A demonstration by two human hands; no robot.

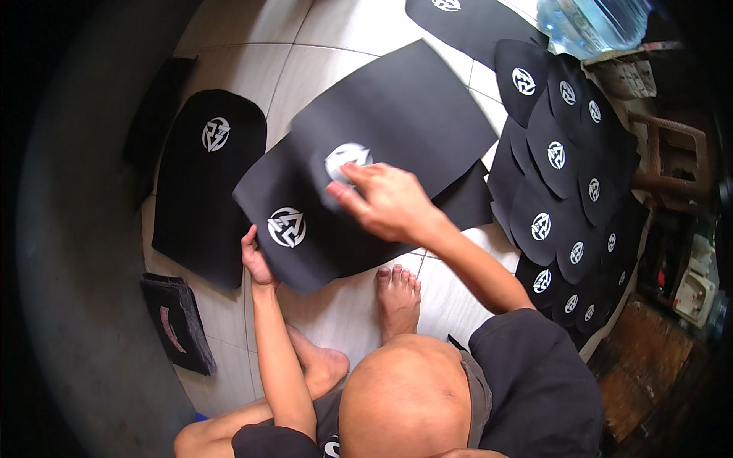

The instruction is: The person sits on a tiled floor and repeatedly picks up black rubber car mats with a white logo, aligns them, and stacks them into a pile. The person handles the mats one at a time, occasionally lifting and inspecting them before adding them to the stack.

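My left hand grips the lower left edge of a black sheet that bears a white round emblem. Above the middle of the sheets is my right hand, its thumb and forefinger at a blurred piece with a white emblem; the blur hides how far that piece reaches. A large plain black sheet lies under or behind it. To the left, another black rounded panel with a white emblem rests on the tiled floor.
Many overlapping black panels with white emblems cover the floor at right. A stack of dark cloth pieces lies at lower left. Near the right rim are a clear plastic water bottle, a brown plastic stool and a worn wooden board.
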